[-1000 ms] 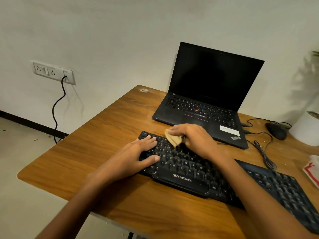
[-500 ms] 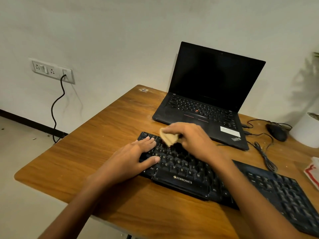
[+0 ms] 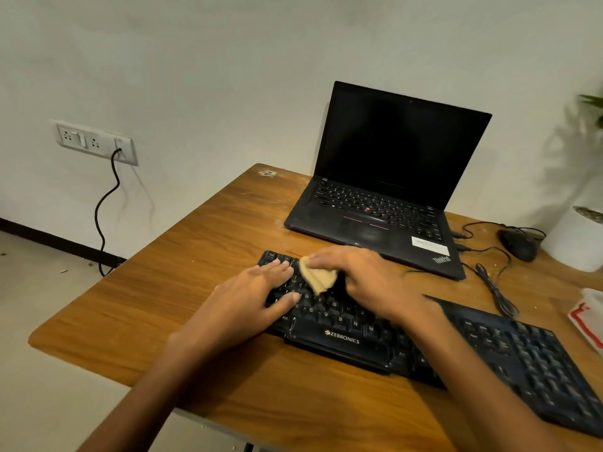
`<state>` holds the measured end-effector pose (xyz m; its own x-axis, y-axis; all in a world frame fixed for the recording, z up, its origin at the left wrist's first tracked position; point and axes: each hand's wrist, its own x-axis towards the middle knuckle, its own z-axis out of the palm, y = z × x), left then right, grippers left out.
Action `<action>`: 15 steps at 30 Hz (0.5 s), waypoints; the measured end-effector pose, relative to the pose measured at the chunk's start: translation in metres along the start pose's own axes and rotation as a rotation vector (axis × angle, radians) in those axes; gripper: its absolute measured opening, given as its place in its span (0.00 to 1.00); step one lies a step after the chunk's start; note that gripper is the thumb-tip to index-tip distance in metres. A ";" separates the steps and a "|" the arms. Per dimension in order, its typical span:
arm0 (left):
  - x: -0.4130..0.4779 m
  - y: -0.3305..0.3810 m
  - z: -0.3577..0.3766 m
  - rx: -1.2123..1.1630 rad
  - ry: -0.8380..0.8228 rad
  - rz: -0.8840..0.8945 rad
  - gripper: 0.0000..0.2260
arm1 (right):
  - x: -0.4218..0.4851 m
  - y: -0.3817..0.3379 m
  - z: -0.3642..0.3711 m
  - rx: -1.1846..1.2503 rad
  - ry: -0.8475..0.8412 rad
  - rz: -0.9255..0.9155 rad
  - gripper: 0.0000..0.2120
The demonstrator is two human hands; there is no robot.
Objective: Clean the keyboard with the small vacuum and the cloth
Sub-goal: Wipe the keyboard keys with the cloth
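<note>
Keyboard (image 3: 342,334), black, ZEBRONICS badge on its front lip, lies angled on wooden table (image 3: 195,256), near the front edge. Left hand (image 3: 257,298) rests flat on the keyboard's left end: fingers straight and close together over the upper rows, thumb stretched along a lower row, nothing gripped. Right hand (image 3: 365,278) sits just beside it over the upper-middle keys, fingers curled down onto a tan cloth (image 3: 318,277), bunching it against the keycaps. Cloth sticks out from under the right fingertips toward the left hand; its folded corner lies in the narrow gap between both hands, touching the keys, just short of the left fingertips. Right hand is slightly blurred, so exact finger placement on the cloth can't be read. More dark keys run on to the right past the right forearm; can't tell if same board or a second one. Behind the hands: open black laptop (image 3: 391,190), screen dark, its front edge near the right knuckles. Right of the laptop: black mouse (image 3: 518,244) with its lead, white pot (image 3: 574,243), red-and-white item (image 3: 587,318) at frame edge. Wall socket (image 3: 94,141) at left, black cable (image 3: 106,207) hanging from it.
</note>
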<state>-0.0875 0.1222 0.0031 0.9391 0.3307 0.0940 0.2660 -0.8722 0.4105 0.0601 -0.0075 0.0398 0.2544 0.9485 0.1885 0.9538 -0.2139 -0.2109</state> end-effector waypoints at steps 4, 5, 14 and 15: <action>-0.001 -0.001 -0.002 -0.001 0.000 -0.010 0.26 | -0.015 0.006 0.006 0.013 -0.001 -0.013 0.30; -0.001 -0.002 -0.002 -0.004 0.001 -0.012 0.26 | -0.023 0.014 0.000 0.022 -0.001 0.031 0.29; 0.000 -0.005 0.002 -0.007 0.003 0.011 0.25 | -0.040 -0.003 -0.007 -0.023 0.031 -0.221 0.26; 0.000 -0.005 0.003 -0.010 0.000 0.015 0.25 | -0.041 -0.002 0.000 -0.024 -0.010 -0.261 0.26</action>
<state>-0.0882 0.1259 -0.0016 0.9429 0.3178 0.1001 0.2500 -0.8734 0.4178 0.0473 -0.0461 0.0326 -0.0024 0.9746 0.2238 0.9904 0.0332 -0.1340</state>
